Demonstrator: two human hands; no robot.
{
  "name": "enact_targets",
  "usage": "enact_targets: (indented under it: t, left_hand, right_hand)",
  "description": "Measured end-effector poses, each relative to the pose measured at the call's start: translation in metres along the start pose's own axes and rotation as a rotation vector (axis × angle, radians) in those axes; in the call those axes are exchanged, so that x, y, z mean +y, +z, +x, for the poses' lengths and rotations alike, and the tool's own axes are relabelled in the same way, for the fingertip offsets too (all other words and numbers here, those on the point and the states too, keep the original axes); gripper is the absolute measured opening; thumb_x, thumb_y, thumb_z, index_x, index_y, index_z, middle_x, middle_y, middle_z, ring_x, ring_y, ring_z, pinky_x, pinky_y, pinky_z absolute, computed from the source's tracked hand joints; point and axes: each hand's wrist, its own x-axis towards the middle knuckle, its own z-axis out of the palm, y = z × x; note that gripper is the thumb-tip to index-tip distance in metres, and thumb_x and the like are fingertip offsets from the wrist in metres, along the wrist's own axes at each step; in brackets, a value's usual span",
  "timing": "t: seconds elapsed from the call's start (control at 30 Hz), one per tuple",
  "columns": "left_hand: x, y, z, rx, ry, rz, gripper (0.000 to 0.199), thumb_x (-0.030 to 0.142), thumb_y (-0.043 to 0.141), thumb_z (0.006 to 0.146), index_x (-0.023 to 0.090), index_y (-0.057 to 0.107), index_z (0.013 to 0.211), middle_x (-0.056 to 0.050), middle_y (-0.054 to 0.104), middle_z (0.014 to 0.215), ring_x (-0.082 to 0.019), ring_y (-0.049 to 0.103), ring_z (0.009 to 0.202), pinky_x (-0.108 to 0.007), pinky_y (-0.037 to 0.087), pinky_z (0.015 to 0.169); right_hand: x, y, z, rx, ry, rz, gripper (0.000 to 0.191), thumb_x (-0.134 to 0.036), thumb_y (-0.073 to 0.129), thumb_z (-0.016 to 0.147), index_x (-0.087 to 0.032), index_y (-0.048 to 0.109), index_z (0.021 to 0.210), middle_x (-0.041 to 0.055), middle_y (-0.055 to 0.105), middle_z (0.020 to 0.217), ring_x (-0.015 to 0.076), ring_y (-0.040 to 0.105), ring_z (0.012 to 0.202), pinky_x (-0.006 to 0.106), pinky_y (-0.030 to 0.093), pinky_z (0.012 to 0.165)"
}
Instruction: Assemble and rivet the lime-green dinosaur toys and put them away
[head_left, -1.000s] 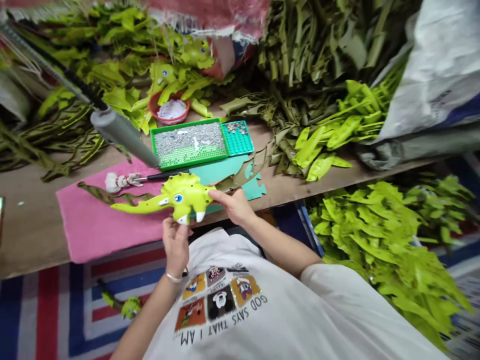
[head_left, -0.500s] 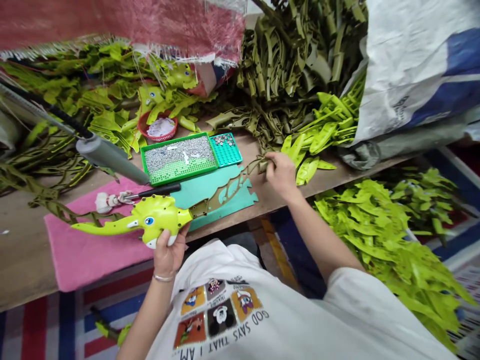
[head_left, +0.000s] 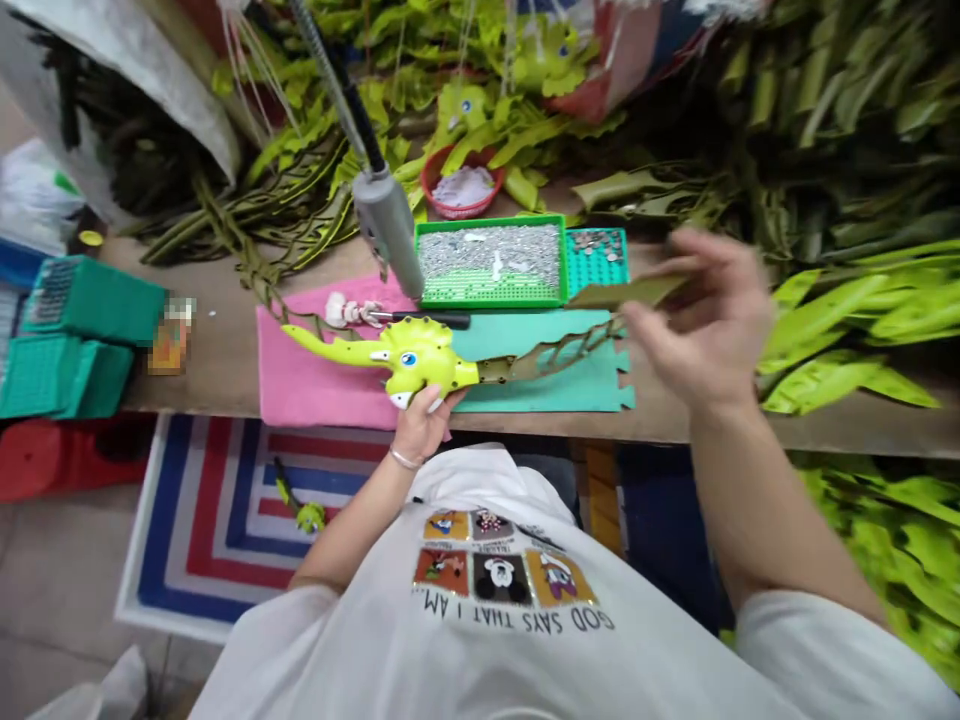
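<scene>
1. As we look down from the head, the left hand (head_left: 424, 425) curls under the lime-green dinosaur head (head_left: 416, 355), closed around its lower edge and gripping it. A thin bracelet (head_left: 405, 460) sits on that wrist.
2. We find the right hand (head_left: 697, 310) blurred, raised over the bench with its fingers spread. An olive flap (head_left: 622, 293) lies just by the thumb and forefinger (the blur keeps us from telling whether they pinch it), so we cannot say if this hand is gripping anything.
3. We read the long axis as running sideways, roughly along the bench edge: the horn points to the person's left, and an olive strip (head_left: 547, 360) runs from the head toward the right hand. The left hand is nearer the head, the right nearer the strip's far end.
4. Beneath them we see a pink felt mat (head_left: 315, 380) and a teal foam sheet (head_left: 540, 380), with a black-handled tool (head_left: 431, 320) between the head and a green tray of silver studs (head_left: 487, 262).
5. Farther out, we see a red basket (head_left: 461, 180) and heaped green foam pieces (head_left: 832, 320).
</scene>
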Motion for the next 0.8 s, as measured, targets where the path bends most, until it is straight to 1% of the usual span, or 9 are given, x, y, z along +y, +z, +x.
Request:
enact_targets:
  t: [0.07,0.13,0.17,0.23,0.33,0.5,0.6,0.7,0.8]
  left_hand:
    - [-0.001,0.001,0.0,0.011,-0.008,-0.005,0.059,0.035,0.087,0.055,0.024,0.068,0.11,-0.003,0.076,0.103,-0.03,0.068,0.11,-0.053,0.053,0.102]
    - [-0.002,0.0,-0.001,0.015,-0.021,-0.007,0.059,0.035,0.086,0.055,0.022,0.068,0.11,-0.004,0.075,0.105,-0.03,0.067,0.111,-0.052,0.054,0.1]
    - [-0.003,0.0,-0.002,0.013,-0.027,-0.008,0.059,0.034,0.086,0.056,0.022,0.068,0.11,-0.005,0.075,0.107,-0.03,0.066,0.112,-0.052,0.053,0.101]
    - [-0.003,-0.001,-0.004,-0.003,-0.035,-0.01,0.058,0.034,0.085,0.057,0.021,0.067,0.111,-0.005,0.075,0.109,-0.031,0.065,0.116,-0.051,0.052,0.102]
    - [-0.004,0.001,-0.007,-0.045,-0.032,-0.016,0.056,0.035,0.085,0.058,0.022,0.067,0.11,-0.005,0.075,0.108,-0.031,0.064,0.117,-0.05,0.05,0.104]
    - [-0.005,0.005,-0.012,-0.028,-0.008,-0.03,0.05,0.032,0.086,0.059,0.022,0.069,0.105,-0.004,0.075,0.106,-0.029,0.065,0.116,-0.048,0.053,0.101]
    - [-0.004,0.005,-0.013,-0.011,-0.044,-0.014,0.049,0.031,0.087,0.059,0.021,0.07,0.104,-0.004,0.075,0.1,-0.028,0.067,0.11,-0.048,0.054,0.1]
    - [-0.003,0.004,-0.013,-0.017,-0.056,0.008,0.05,0.03,0.087,0.058,0.02,0.07,0.104,-0.004,0.075,0.097,-0.028,0.069,0.106,-0.048,0.053,0.099]
    - [0.0,0.002,-0.011,0.015,-0.031,0.019,0.051,0.027,0.088,0.055,0.019,0.07,0.101,-0.003,0.076,0.094,-0.025,0.07,0.099,-0.043,0.055,0.094]
  right_hand:
    - [-0.022,0.026,-0.021,-0.215,-0.131,0.216,0.035,-0.029,0.075,0.078,-0.026,0.067,0.111,0.0068,0.071,0.099,0.0203,0.069,0.087,0.034,0.058,0.07]
    - [-0.033,0.051,-0.04,-0.372,-0.241,0.268,0.023,-0.025,0.072,0.08,-0.024,0.07,0.104,0.0062,0.072,0.097,0.0193,0.069,0.088,0.034,0.059,0.073]
    - [-0.034,0.061,-0.047,-0.407,-0.276,0.255,0.023,-0.022,0.07,0.082,-0.024,0.071,0.104,0.0063,0.072,0.098,0.0188,0.07,0.089,0.034,0.059,0.075]
    - [-0.033,0.075,-0.057,-0.409,-0.304,0.205,0.026,-0.019,0.067,0.083,-0.024,0.072,0.108,0.0068,0.073,0.102,0.0186,0.07,0.09,0.034,0.06,0.078]
    - [-0.029,0.083,-0.064,-0.368,-0.34,0.145,0.029,-0.017,0.067,0.084,-0.024,0.072,0.111,0.0078,0.074,0.103,0.0193,0.07,0.092,0.035,0.06,0.08]
    - [-0.031,0.082,-0.068,-0.369,-0.422,0.112,0.03,-0.014,0.066,0.084,-0.024,0.071,0.112,0.0085,0.073,0.1,0.0197,0.069,0.089,0.037,0.06,0.078]
    - [-0.032,0.08,-0.071,-0.422,-0.392,0.095,0.032,-0.016,0.064,0.085,-0.028,0.071,0.113,0.0072,0.073,0.101,0.0207,0.069,0.089,0.04,0.06,0.078]
    - [-0.032,0.082,-0.072,-0.439,-0.384,0.061,0.032,-0.016,0.063,0.085,-0.028,0.071,0.113,0.0079,0.073,0.101,0.0219,0.068,0.09,0.042,0.06,0.078]
    - [-0.033,0.086,-0.071,-0.44,-0.464,0.038,0.03,-0.014,0.061,0.086,-0.025,0.069,0.113,0.0082,0.072,0.1,0.0211,0.067,0.09,0.04,0.059,0.076]
